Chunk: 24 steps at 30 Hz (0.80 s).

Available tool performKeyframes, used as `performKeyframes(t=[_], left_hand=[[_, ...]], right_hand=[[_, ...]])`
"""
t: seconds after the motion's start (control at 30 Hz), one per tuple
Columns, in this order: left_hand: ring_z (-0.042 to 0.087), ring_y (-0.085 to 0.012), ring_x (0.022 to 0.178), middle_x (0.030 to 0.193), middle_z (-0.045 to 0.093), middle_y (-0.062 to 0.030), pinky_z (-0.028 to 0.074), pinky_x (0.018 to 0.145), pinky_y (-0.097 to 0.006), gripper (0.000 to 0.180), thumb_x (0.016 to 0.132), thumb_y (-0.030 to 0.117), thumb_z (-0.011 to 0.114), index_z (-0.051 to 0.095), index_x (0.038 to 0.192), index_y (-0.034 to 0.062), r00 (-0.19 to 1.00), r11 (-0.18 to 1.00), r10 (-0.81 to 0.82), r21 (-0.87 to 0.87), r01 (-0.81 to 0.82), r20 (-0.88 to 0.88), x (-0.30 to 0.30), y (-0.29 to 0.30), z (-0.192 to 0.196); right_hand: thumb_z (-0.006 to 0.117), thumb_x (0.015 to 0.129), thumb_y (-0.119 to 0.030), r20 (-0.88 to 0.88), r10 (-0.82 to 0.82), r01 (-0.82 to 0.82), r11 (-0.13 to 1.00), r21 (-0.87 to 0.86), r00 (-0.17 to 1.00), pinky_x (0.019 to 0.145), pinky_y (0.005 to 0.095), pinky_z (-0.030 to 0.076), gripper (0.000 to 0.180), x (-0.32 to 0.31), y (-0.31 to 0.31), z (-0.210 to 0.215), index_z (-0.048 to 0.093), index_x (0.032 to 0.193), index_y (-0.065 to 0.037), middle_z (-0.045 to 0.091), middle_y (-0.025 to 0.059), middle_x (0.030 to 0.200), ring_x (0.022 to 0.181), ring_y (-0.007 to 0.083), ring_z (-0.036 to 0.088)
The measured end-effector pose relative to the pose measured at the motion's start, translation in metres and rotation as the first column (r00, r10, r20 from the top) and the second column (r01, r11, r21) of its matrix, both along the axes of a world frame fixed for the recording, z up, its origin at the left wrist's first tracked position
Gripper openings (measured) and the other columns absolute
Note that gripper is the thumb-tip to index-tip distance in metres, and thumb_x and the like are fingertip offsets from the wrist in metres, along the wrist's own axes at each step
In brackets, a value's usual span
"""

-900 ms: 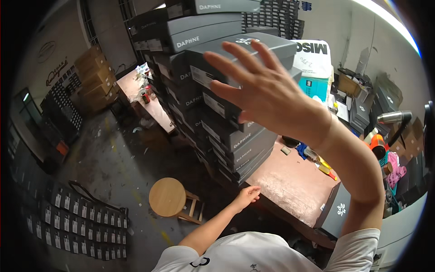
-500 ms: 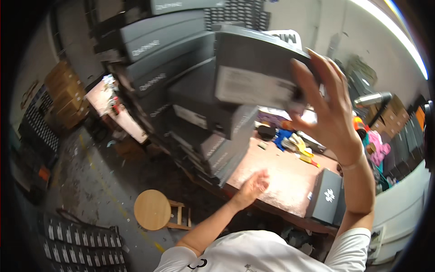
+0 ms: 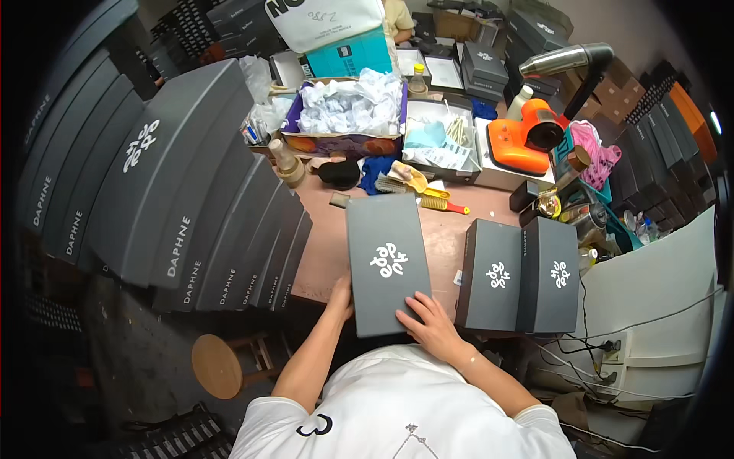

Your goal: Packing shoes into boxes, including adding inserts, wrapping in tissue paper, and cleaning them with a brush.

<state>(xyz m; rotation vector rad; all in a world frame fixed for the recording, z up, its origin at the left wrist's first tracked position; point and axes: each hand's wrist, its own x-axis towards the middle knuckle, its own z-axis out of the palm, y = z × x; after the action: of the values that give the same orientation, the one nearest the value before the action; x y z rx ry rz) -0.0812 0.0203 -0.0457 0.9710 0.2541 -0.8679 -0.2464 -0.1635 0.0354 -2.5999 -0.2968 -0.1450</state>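
Note:
A dark grey shoebox (image 3: 369, 264) with a white flower-like emblem lies in front of me at the table's near edge, its lid on. My left hand (image 3: 341, 298) is closed against its left side, with the fingers mostly hidden by the box. From the right, my right hand (image 3: 434, 329) grips the near right edge, its fingers reaching over the lid. On the table to the right, two similar shoeboxes (image 3: 489, 260) (image 3: 562, 294) stand side by side. A tall stack of dark shoeboxes (image 3: 191, 153) rises at the left.
Behind the box lie brushes (image 3: 436, 204) and a blue cloth (image 3: 376, 170). Farther back are a purple carton of crumpled paper (image 3: 344, 145) and an orange device (image 3: 527, 138) below a metal nozzle (image 3: 566, 60). A round wooden stool (image 3: 216, 366) stands lower left; cables (image 3: 612, 382) hang at the right.
The shoebox raised by my right hand at the stack now appears down at the table before me. My left hand has come to its side. The view has turned right.

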Motion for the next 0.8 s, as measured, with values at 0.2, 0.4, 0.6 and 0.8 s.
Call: performKeyframes(t=[0.2,0.4,0.6,0.8], left_hand=[[0.053,-0.0233,0.111,0.12,0.055,-0.0124,0.042,0.098,-0.039,0.047,0.091,0.031,0.062,0.051,0.123,-0.0013,0.998,0.957,0.009,0.289,-0.026,0.058,0.003,-0.028,-0.035],[0.047,-0.0221,0.118,0.126,0.051,-0.0121,0.038,0.1,-0.039,0.053,0.087,0.027,0.067,0.046,0.128,0.0018,0.973,0.964,-0.133,0.253,0.083,0.19,0.049,0.0,-0.021],[0.032,-0.033,0.134,0.145,0.033,-0.0207,0.026,0.109,-0.041,0.075,0.085,0.027,0.068,0.027,0.145,0.0073,0.905,0.933,-0.198,0.356,0.056,0.377,0.115,0.06,0.044],[0.044,-0.0401,0.122,0.133,0.044,-0.0248,0.037,0.103,-0.041,0.064,0.082,0.006,0.062,0.034,0.139,0.001,0.208,0.553,-0.714,0.721,-0.417,0.668,0.126,0.059,-0.007]], right_hand=[[0.079,0.075,-0.023,-0.681,-0.232,0.715,0.331,0.616,0.695,0.087,0.0337,0.049,0.067,0.062,-0.034,-0.077,0.047,0.123,0.011,0.059,0.0197,0.11,0.102,0.0249,0.059],[0.071,0.084,-0.024,-0.678,-0.009,0.67,-0.144,0.728,0.735,0.079,0.028,0.051,0.07,0.093,-0.055,-0.004,0.034,0.137,0.003,0.061,0.0129,0.105,0.092,0.0163,0.06],[0.064,0.088,-0.025,-0.256,0.059,0.09,0.841,0.534,0.965,0.099,0.0378,0.04,0.068,0.108,0.068,0.001,0.031,0.139,0.005,0.047,0.0273,0.128,0.112,0.0377,0.051],[0.067,0.078,-0.015,-0.126,-0.467,0.463,0.884,-0.058,0.875,0.102,0.0492,0.034,0.055,0.128,-0.033,-0.046,0.046,0.126,0.002,0.055,0.0213,0.114,0.106,0.0343,0.054]])
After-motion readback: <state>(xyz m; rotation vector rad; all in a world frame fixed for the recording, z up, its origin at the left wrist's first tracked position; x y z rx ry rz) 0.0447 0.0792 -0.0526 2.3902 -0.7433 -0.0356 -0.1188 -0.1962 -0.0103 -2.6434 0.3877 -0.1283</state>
